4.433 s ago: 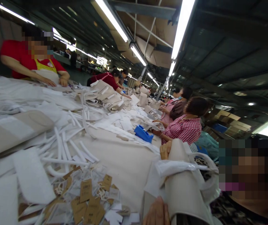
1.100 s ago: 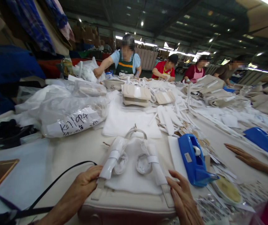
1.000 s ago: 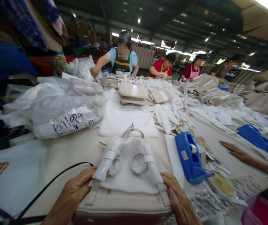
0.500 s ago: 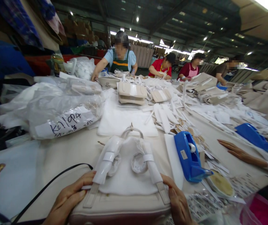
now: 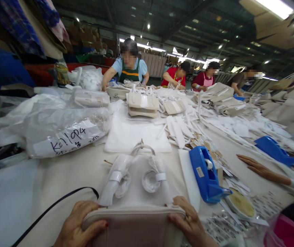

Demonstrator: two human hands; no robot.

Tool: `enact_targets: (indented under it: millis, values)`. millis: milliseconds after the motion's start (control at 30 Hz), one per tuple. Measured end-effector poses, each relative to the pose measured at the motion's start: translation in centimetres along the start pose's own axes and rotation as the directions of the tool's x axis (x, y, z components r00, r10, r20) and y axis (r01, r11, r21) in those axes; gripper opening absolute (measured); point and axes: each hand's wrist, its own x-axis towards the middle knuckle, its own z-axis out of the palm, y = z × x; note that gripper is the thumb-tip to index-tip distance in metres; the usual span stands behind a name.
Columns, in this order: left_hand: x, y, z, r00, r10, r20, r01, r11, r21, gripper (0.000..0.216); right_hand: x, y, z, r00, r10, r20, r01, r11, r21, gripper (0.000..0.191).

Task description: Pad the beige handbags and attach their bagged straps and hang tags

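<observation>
A cream handbag [image 5: 134,224] stands at the near table edge, tipped up so its base faces me. My left hand [image 5: 76,228] grips its left corner with the fingers curled round it. My right hand [image 5: 189,223] grips the right corner the same way. Beyond the bag lie its white paper-wrapped handles [image 5: 118,176] and a sheet of white wrapping [image 5: 139,185], flat on the beige table [image 5: 80,168].
A blue tape dispenser [image 5: 206,173] sits just right of the bag, a second one [image 5: 274,151] farther right. A labelled plastic bag [image 5: 64,133] lies left; a black cord [image 5: 51,207] runs near my left hand. Several co-workers [image 5: 127,70] work at the far side among stacked bags.
Both hands have slid from the bag's strap ends to its corners and tilted the bag up toward me, so its base now hides the strap ends.
</observation>
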Motion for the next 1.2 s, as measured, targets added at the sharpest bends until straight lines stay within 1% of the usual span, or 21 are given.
enact_targets:
  millis: [33,67,100,133,167,233,267,300,367,400,433,500,567,633,700,800,933,1000,1067,1133,1200]
  values:
    - [0.3,0.0,0.1,0.999,-0.037,-0.01,0.037,0.999,0.024,0.044,0.2,0.1,0.3,0.995,0.105,-0.003,-0.105,0.994,0.013,0.047]
    - [0.6,0.0,0.2,0.997,-0.082,-0.012,0.083,0.995,0.047,0.043,0.4,0.2,0.6,0.978,0.209,0.012,-0.209,0.977,0.047,0.047]
    - [1.0,0.0,0.2,0.991,-0.131,0.008,0.131,0.989,0.067,0.044,0.5,0.2,0.8,0.954,0.293,0.055,-0.297,0.95,0.095,0.046]
    - [1.5,0.0,0.1,0.981,-0.181,0.065,0.176,0.981,0.078,0.046,0.7,0.1,1.0,0.931,0.349,0.106,-0.362,0.92,0.148,0.045]
    - [1.9,0.1,0.1,0.964,-0.224,0.147,0.214,0.974,0.077,0.048,0.8,-0.1,1.0,0.912,0.38,0.152,-0.405,0.893,0.198,0.044]
    - [3.0,0.3,0.1,0.911,-0.267,0.314,0.263,0.963,0.054,0.05,1.2,-0.5,1.2,0.89,0.408,0.203,-0.451,0.854,0.259,0.041]
    - [3.6,0.3,0.2,0.891,-0.271,0.364,0.274,0.961,0.043,0.051,1.5,-0.5,1.3,0.886,0.422,0.194,-0.461,0.846,0.269,0.041]
    - [4.2,0.4,0.4,0.881,-0.28,0.382,0.285,0.957,0.045,0.051,1.8,-0.5,1.5,0.881,0.441,0.171,-0.472,0.84,0.267,0.042]
    - [5.3,0.4,0.7,0.882,-0.325,0.34,0.313,0.945,0.093,0.053,2.6,-0.2,2.1,0.859,0.494,0.135,-0.511,0.823,0.248,0.046]
    - [5.7,0.5,0.9,0.876,-0.352,0.331,0.33,0.936,0.123,0.055,3.0,0.1,2.4,0.846,0.517,0.126,-0.532,0.813,0.237,0.048]
    - [6.0,0.6,0.9,0.864,-0.371,0.341,0.342,0.928,0.145,0.057,3.4,0.4,2.6,0.835,0.535,0.125,-0.549,0.804,0.226,0.05]
    - [6.5,1.2,0.8,0.845,-0.368,0.389,0.321,0.93,0.181,0.06,3.8,0.9,3.0,0.827,0.545,0.138,-0.562,0.799,0.214,0.053]
    - [6.7,2.2,0.5,0.86,-0.333,0.387,0.249,0.936,0.25,0.057,3.9,1.1,3.1,0.831,0.54,0.131,-0.556,0.803,0.214,0.053]
    - [7.0,3.4,0.5,0.91,-0.288,0.298,0.174,0.917,0.358,0.053,3.7,1.0,3.1,0.836,0.536,0.121,-0.549,0.808,0.215,0.054]
    - [7.7,4.6,1.0,0.946,-0.255,0.2,0.142,0.882,0.449,0.046,3.5,0.8,2.9,0.84,0.531,0.115,-0.543,0.813,0.21,0.055]
    - [8.8,5.7,2.4,0.962,-0.244,0.12,0.154,0.853,0.499,0.038,3.3,0.4,2.5,0.847,0.52,0.109,-0.531,0.824,0.199,0.055]
    - [9.6,5.8,3.6,0.966,-0.256,0.036,0.209,0.857,0.47,0.041,3.2,0.5,2.3,0.85,0.521,0.072,-0.526,0.835,0.162,0.053]
    - [9.3,5.5,3.5,0.971,-0.237,0.037,0.196,0.873,0.446,0.04,3.3,0.6,2.4,0.846,0.531,0.056,-0.533,0.834,0.146,0.052]
    - [8.7,5.1,3.0,0.978,-0.18,0.106,0.123,0.907,0.404,0.038,3.6,0.7,2.4,0.842,0.537,0.058,-0.539,0.831,0.138,0.051]
    - [7.8,4.6,2.5,0.979,-0.109,0.174,0.051,0.95,0.307,0.04,3.9,0.5,2.1,0.84,0.538,0.069,-0.542,0.829,0.135,0.051]
    - [6.5,3.8,2.5,0.983,-0.083,0.163,0.05,0.979,0.198,0.045,4.0,0.3,1.7,0.838,0.542,0.061,-0.545,0.829,0.124,0.05]
